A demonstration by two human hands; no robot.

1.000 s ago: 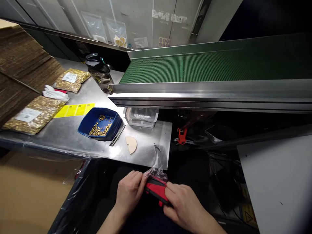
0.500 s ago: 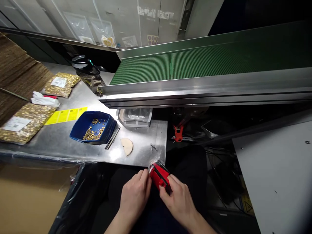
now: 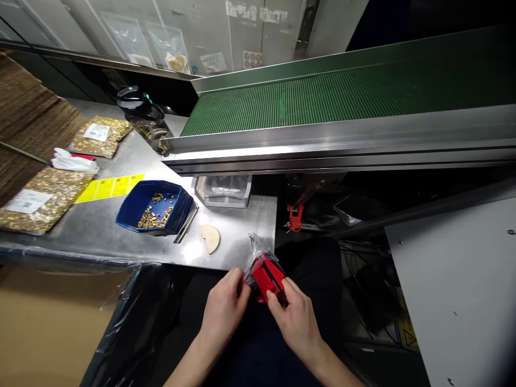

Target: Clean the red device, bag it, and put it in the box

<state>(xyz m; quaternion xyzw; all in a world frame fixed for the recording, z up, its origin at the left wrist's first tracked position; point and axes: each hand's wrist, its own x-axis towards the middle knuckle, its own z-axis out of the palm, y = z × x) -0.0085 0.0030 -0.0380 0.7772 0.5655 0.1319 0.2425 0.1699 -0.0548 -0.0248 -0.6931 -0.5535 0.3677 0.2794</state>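
Note:
A red and black object [image 3: 266, 275], whose exact kind I cannot make out, is gripped by my right hand [image 3: 296, 320] just off the table's front edge. Clear plastic film [image 3: 250, 271] wraps its upper left side. The fingertips of my left hand [image 3: 224, 303] pinch that film at the object's left. On the table beyond lies a small metal tool [image 3: 251, 238], partly behind the film. A pale half-round disc [image 3: 210, 238] rests farther left.
A blue bin [image 3: 133, 215] of small brass-coloured parts stands on the metal table [image 3: 97, 226], beside bags of brass parts [image 3: 52, 191] and a bottle [image 3: 143, 118]. The green conveyor [image 3: 322, 99] runs across the back. A plastic-lined carton [image 3: 52, 322] is at lower left.
The red and black object has shifted slightly up and right in my right hand. My left hand has drawn a little away, stretching the clear film between them.

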